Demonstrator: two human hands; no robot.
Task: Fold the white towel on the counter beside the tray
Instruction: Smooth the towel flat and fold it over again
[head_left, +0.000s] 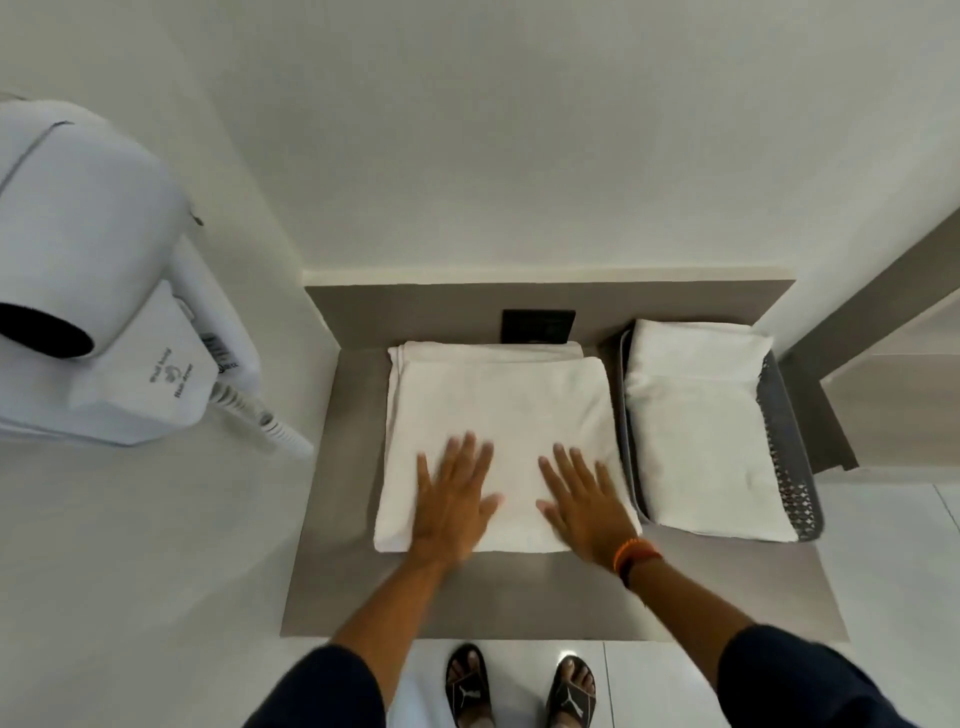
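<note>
A white towel lies folded into a thick rectangle on the grey counter, its layered edges showing along the far side. My left hand rests flat on the towel's near left part, fingers spread. My right hand lies flat on the near right part, fingers spread too, with an orange band on the wrist. Neither hand holds anything. To the right stands a dark grey mesh tray with other folded white towels in it.
A white wall-mounted hair dryer with a coiled cord hangs at the left. A black socket plate sits on the backsplash behind the towel. The counter's front edge is near my body; my sandalled feet stand on the tiled floor below.
</note>
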